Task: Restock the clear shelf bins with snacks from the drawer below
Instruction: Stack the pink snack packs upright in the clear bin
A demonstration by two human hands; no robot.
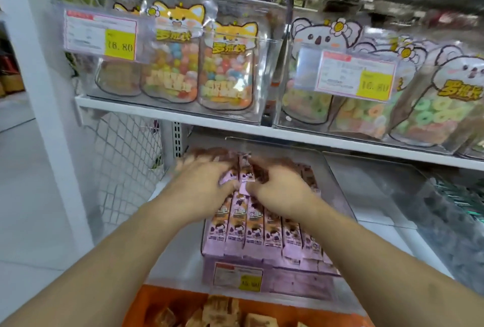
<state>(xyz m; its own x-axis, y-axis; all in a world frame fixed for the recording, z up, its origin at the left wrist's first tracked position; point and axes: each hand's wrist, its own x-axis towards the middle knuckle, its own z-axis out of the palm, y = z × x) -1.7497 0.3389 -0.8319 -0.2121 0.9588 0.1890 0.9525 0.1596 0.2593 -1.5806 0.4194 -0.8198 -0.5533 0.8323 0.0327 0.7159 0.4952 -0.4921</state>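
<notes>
While over purple packs, hands.

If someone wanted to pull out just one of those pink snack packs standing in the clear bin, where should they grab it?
Probably by its top edge, from above. The pink snack packs stand upright, pressed side by side in the clear bin, so only their tops are free for a grip.
</notes>
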